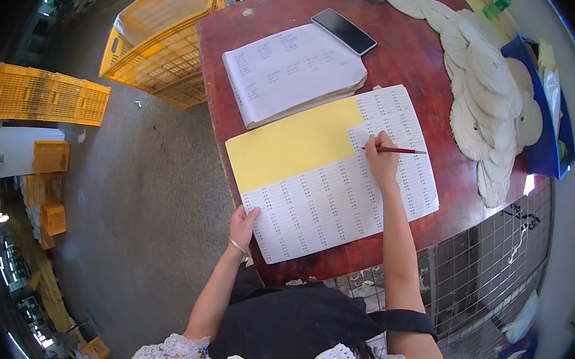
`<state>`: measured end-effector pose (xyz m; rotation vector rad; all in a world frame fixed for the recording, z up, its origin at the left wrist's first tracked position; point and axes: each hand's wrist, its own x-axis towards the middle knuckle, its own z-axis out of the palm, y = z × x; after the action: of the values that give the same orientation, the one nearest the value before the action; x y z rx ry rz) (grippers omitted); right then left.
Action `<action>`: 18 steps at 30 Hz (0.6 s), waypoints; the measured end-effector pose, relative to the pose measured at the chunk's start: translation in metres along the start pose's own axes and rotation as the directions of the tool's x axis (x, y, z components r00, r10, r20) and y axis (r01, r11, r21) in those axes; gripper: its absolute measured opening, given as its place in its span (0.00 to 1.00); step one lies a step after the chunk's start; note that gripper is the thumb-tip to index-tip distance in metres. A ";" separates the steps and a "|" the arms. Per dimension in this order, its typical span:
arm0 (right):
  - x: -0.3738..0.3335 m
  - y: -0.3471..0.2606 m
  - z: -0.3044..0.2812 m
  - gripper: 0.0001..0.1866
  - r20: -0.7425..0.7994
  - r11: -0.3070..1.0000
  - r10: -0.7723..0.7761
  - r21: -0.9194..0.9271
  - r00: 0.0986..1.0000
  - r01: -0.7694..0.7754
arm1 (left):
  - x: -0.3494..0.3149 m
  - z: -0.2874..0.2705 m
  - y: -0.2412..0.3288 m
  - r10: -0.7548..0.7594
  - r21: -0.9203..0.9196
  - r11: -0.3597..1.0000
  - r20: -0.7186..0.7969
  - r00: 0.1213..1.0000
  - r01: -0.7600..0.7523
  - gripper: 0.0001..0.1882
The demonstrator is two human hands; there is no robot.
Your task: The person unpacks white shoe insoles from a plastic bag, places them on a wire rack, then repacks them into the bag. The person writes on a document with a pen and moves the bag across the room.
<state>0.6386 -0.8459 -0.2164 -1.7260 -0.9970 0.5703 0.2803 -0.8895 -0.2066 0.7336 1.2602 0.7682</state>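
A large white printed sheet (325,213), covered with columns of small marks, lies at an angle on the dark red table (407,67). A plain yellow sheet (291,142) covers its upper left part. My left hand (242,223) pinches the printed sheet's lower left edge, thumb on top and fingers underneath. In my right hand (382,157) is a slim dark red pen (403,150), pointing left toward the yellow sheet's right edge. Whether its tip touches the paper is hidden by my fingers. My right forearm crosses the printed sheet.
Beyond the sheets lie a thick stack of written papers (293,70) and a dark-screened phone (345,31). Overlapping pale round discs (490,94) pile up at the right, beside a blue bin (567,146). Yellow crates (163,39) stand left of the table. Wire mesh (485,265) runs below its right edge.
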 end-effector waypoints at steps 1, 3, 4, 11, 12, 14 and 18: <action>0.002 0.001 -0.001 0.16 0.010 1.000 -0.020 -0.019 1.000 0.020 | 0.000 0.000 -0.001 0.006 0.000 1.000 0.010 1.000 -0.006 0.12; 0.003 0.003 -0.001 0.16 0.005 0.999 -0.034 -0.040 0.999 0.034 | 0.002 -0.002 -0.004 0.018 -0.005 1.000 0.017 1.000 -0.018 0.12; 0.003 0.003 -0.001 0.16 -0.011 0.999 -0.028 -0.042 1.000 0.027 | 0.002 -0.002 -0.004 0.023 -0.009 1.000 0.015 1.000 -0.023 0.12; 0.001 0.001 -0.002 0.16 -0.009 0.999 -0.047 -0.006 0.999 0.047 | 0.002 -0.001 -0.002 0.017 -0.013 1.000 0.017 1.000 -0.017 0.12; 0.002 0.001 -0.002 0.16 0.010 0.999 -0.036 -0.035 0.999 0.037 | 0.002 0.000 -0.001 0.012 0.006 1.000 0.009 1.000 -0.012 0.12; 0.003 0.002 -0.003 0.15 0.013 0.995 -0.048 -0.081 0.999 0.049 | 0.001 0.001 0.001 0.003 0.004 1.000 0.003 1.000 -0.003 0.11; 0.003 0.001 -0.004 0.15 0.004 0.999 -0.034 -0.042 0.999 0.035 | 0.000 0.003 0.003 -0.002 0.021 1.000 0.001 1.000 0.002 0.11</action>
<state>0.6437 -0.8457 -0.2157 -1.7423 -1.0460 0.5334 0.2827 -0.8879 -0.2042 0.7493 1.2697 0.7544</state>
